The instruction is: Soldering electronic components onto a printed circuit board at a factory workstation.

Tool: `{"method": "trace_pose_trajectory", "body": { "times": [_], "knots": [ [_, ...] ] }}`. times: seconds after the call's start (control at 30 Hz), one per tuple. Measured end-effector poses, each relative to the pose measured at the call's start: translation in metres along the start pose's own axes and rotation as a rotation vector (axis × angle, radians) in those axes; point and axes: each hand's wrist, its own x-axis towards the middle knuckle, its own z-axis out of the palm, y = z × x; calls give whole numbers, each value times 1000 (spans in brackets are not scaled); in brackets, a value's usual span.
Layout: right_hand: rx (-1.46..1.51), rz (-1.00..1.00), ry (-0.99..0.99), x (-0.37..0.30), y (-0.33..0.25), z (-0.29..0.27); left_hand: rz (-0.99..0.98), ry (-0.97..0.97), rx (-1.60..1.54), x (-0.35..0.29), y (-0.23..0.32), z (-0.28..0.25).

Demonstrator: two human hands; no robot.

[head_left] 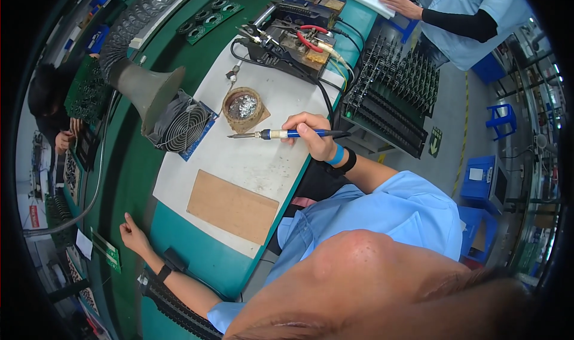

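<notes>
My right hand is closed around the blue and cream handle of a soldering iron. The iron lies level above the white sheet, its metal tip pointing left. Just beyond that tip stands a round brown bowl holding silvery solder scraps. My left hand reaches out over the green conveyor with nothing visible in it. Its fingers are partly curled, one standing apart. A tan cardboard rectangle rests on the sheet between my arms.
A fan with a wire guard stands beside a fume duct. Soldering equipment with cables occupies the bench's far end. A rack of circuit boards is at the right. Co-workers stand at far right and left. Boards lie on the conveyor.
</notes>
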Motion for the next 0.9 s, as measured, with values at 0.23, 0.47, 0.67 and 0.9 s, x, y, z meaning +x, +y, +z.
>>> {"method": "trace_pose_trajectory", "body": {
  "times": [0.23,0.47,0.67,0.9],
  "knots": [
    [53,-22,10,0,6,3,-25,13,24,-3,-4,-3],
    [22,-47,-22,0,2,0,-26,-15,-52,-1,0,1],
    [59,-28,-20,0,1,1,-28,-6,-25,-3,0,0],
    [61,-122,-20,1,2,-1,3,-43,10,-1,1,0]
  ]
}}
